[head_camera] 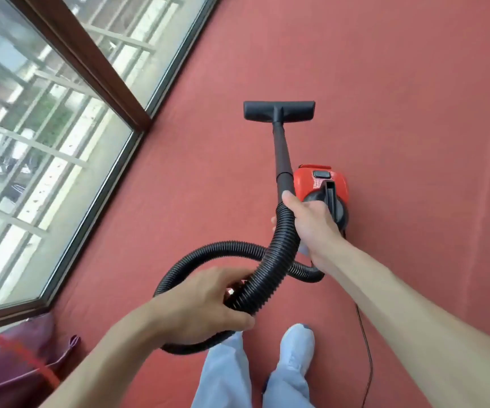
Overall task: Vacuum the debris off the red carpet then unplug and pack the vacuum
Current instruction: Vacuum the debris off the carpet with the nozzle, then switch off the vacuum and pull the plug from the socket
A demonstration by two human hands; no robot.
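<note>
A black floor nozzle (279, 111) lies flat on the red carpet (399, 83), joined to a black wand (282, 151). My right hand (311, 222) grips the top of the wand where the ribbed black hose (279, 251) begins. The hose loops down and round, and my left hand (205, 298) holds it lower in the loop. The red and black vacuum body (326, 187) sits on the carpet just right of the wand, partly hidden behind my right hand. I see no debris on the carpet.
A glass window wall with a brown frame (96, 72) runs along the left. A purple curtain (17, 369) bunches at the bottom left. The thin black power cord (366, 343) trails back on the right. My feet in light blue covers (296, 346) stand at the bottom.
</note>
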